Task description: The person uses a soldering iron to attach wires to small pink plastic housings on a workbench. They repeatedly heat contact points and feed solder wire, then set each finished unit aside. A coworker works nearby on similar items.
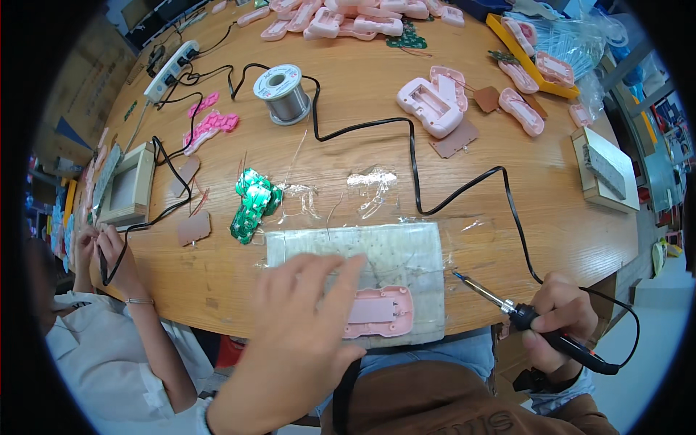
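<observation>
My right hand [562, 312] grips a black-handled soldering iron [519, 315], its metal tip pointing up and left beside the work mat. My left hand [297, 312] hovers over the left half of the pale mat [417, 250], fingers spread, with nothing visibly held. On the mat lies a pink plastic shell half [404, 322] with a flat pinkish plate [373, 312] set inside it. The left hand hides this shell's left end. Just beyond the mat's far left corner sits a small stack of shiny green circuit boards [254, 201] with thin wires.
A solder wire spool [288, 101] stands mid-table. The black cord [412, 152] snakes across from a white power strip [170, 71]. Pink shells [348, 22] pile at the far edge. At left, another person's hands [112, 254] work near a wooden frame [130, 185].
</observation>
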Demonstrator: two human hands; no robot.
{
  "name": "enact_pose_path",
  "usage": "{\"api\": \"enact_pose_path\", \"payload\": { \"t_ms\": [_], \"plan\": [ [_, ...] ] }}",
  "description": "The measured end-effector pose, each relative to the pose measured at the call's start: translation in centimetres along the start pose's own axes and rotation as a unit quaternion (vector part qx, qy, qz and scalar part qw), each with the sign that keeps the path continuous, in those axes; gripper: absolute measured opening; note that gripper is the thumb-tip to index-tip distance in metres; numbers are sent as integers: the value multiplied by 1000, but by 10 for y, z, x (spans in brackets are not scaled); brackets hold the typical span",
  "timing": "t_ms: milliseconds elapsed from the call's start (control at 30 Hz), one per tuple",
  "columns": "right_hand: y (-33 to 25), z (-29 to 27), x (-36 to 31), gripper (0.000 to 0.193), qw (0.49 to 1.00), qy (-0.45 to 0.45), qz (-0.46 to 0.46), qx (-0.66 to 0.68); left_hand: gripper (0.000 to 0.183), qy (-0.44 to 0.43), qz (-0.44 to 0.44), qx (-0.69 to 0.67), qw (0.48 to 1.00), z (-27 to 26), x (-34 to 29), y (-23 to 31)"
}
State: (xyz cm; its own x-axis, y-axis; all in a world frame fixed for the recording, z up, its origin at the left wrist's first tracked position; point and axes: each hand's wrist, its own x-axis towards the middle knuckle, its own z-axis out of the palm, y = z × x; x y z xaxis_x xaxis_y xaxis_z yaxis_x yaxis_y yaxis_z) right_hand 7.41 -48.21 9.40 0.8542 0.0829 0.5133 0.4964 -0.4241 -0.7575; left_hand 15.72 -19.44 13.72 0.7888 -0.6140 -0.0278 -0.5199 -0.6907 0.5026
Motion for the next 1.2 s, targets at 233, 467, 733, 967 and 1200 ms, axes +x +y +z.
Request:
{"api": "enact_pose_path", "payload": {
  "t_ms": [233,467,733,967,1200],
  "plan": [
    [8,2,-6,25,999,10,-23,-22,47,127,-28,-69,989,63,-4,2],
    [10,3,-11,25,999,32,23,-22,26,331,-199,48,921,1,-19,-111],
    [8,12,-1,27,1000,23,8,-15,24,290,-111,214,926,-11,-25,-179],
    [-9,29,22,52,970,3,68,235,19,387,-188,-195,881,-13,-42,-78],
    [-22,64,53,56,932,-24,176,315,18,276,-145,-329,891,15,-35,-4]
  ]
}}
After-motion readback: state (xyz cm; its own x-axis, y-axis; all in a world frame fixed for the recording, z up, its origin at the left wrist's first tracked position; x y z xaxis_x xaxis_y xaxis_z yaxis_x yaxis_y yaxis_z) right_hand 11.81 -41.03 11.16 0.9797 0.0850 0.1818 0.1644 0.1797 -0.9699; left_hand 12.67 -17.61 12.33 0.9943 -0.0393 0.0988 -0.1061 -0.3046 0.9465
